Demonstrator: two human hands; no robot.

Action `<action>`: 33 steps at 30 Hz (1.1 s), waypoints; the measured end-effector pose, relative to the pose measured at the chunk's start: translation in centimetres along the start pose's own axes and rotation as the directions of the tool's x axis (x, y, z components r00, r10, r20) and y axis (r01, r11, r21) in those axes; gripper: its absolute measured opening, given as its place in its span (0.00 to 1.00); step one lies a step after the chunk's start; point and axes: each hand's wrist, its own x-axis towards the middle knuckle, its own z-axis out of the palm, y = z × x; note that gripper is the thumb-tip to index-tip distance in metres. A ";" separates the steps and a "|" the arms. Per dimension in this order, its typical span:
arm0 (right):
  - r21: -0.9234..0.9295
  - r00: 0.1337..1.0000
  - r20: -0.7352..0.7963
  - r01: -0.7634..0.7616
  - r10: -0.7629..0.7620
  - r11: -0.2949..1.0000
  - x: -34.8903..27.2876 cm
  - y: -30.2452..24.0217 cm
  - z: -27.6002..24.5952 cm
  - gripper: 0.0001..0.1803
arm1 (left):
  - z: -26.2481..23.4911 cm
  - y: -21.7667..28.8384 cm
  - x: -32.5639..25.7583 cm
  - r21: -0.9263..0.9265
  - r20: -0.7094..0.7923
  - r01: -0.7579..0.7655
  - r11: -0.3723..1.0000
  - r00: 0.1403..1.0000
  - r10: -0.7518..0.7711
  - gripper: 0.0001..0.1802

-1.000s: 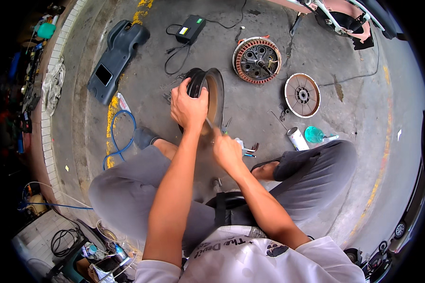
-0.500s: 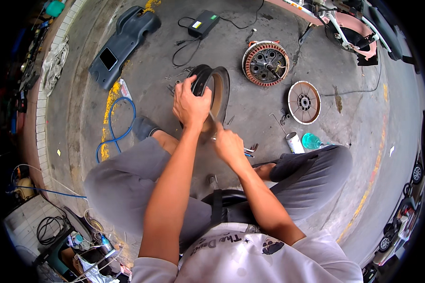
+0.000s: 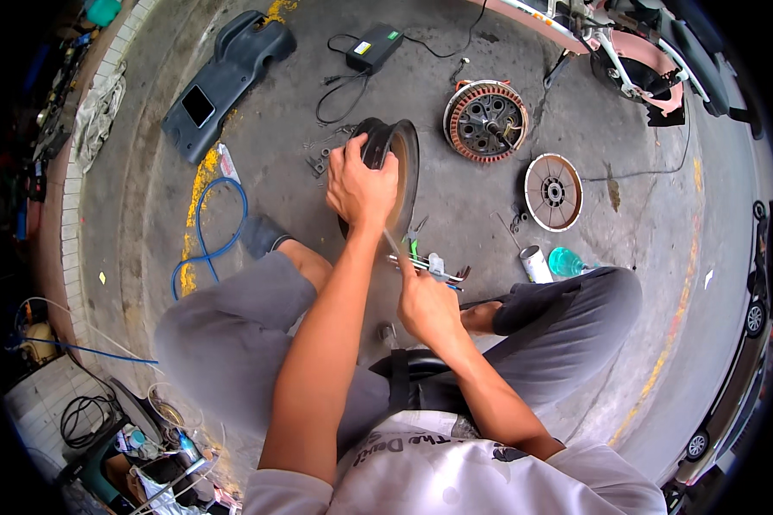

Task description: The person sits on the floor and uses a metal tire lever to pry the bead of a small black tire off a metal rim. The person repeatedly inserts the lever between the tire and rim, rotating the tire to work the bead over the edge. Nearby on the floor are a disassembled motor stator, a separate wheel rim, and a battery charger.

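A black wheel rim (image 3: 410, 159) with a brownish inner face stands on its edge before me. My left hand (image 3: 361, 189) is wrapped over its near side, thumb on the rim's edge and fingers across the outer groove. Just below the rim, my right hand (image 3: 429, 302) is closed around a thin metal tool (image 3: 392, 242), its shaft pointing up at the rim's inner lower side. Motion and the fist hide what kind of tool it is. Beside the right hand lie green-handled pliers (image 3: 414, 245) and several rod-like tools (image 3: 445, 273).
To the right of the rim lie a motor stator (image 3: 486, 122) with copper windings, a round cover plate (image 3: 554, 192), a white can (image 3: 536, 264) and a teal bottle (image 3: 565, 261). Farther off are a black charger (image 3: 374, 48), a grey plastic panel (image 3: 223, 86) and a pink scooter (image 3: 644, 56). A blue hose (image 3: 199, 225) curls left.
My right hand has drawn back toward me and slightly right with the tool, uncovering the pliers. My left hand and the rim have shifted slightly right.
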 end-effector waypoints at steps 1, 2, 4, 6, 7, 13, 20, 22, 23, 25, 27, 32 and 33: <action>0.033 1.000 0.008 0.000 0.000 0.999 1.2 0.1 -0.2 0.31 | 0.1 0.2 0.4 0.003 -0.009 0.006 1.000 1.000 -0.006 0.28; 0.035 1.000 -0.002 -0.001 0.001 0.999 3.5 1.1 0.4 0.31 | 0.2 0.2 0.1 0.001 0.004 0.000 1.000 1.000 0.000 0.28; 0.038 0.999 -0.041 -0.007 0.009 0.999 8.1 3.8 2.0 0.30 | 0.5 1.0 0.0 -0.017 0.028 -0.025 1.000 0.999 0.026 0.29; -0.003 1.000 0.014 0.015 -0.015 1.000 7.3 3.4 1.5 0.29 | 0.2 0.5 -0.1 -0.014 0.041 -0.015 1.000 0.999 0.015 0.28; -0.021 0.999 0.039 0.028 -0.027 0.999 6.6 2.8 1.0 0.29 | 0.2 0.1 -0.1 -0.009 0.032 -0.011 1.000 0.999 0.011 0.28; -0.033 0.999 0.028 -0.013 0.014 0.999 3.8 1.6 0.6 0.27 | 0.3 0.4 1.0 0.003 0.011 0.008 1.000 1.000 -0.008 0.28; -0.061 1.000 0.005 0.014 -0.014 0.998 2.5 1.1 0.3 0.26 | -0.4 -0.2 0.9 -0.020 0.037 0.060 0.998 0.998 -0.060 0.28; -0.056 1.000 0.010 0.006 -0.005 0.998 1.4 0.4 -0.6 0.27 | -0.5 -0.7 1.2 -0.021 0.030 0.082 0.996 0.996 -0.081 0.28; -0.049 1.000 0.028 -0.010 0.011 0.999 0.4 0.2 -0.4 0.27 | -0.7 -0.6 1.3 -0.011 0.033 0.095 0.995 0.995 -0.094 0.28; -0.047 0.999 -0.031 -0.010 0.008 0.999 5.5 3.2 2.0 0.30 | -0.5 0.3 1.3 -0.014 0.061 0.094 0.995 0.994 -0.093 0.29; -0.045 0.998 -0.067 -0.006 0.003 0.999 7.8 4.6 2.8 0.32 | -0.1 0.2 0.9 -0.031 0.059 0.064 0.997 0.996 -0.062 0.29; -0.102 1.000 0.004 0.006 -0.006 0.995 0.9 0.7 -0.3 0.30 | -1.0 -1.8 1.1 -0.021 0.019 0.113 0.993 0.993 -0.113 0.29; -0.095 1.000 0.001 -0.016 0.016 0.995 1.0 0.8 -0.3 0.30 | -1.0 -1.6 1.2 -0.019 0.021 0.118 0.993 0.993 -0.118 0.29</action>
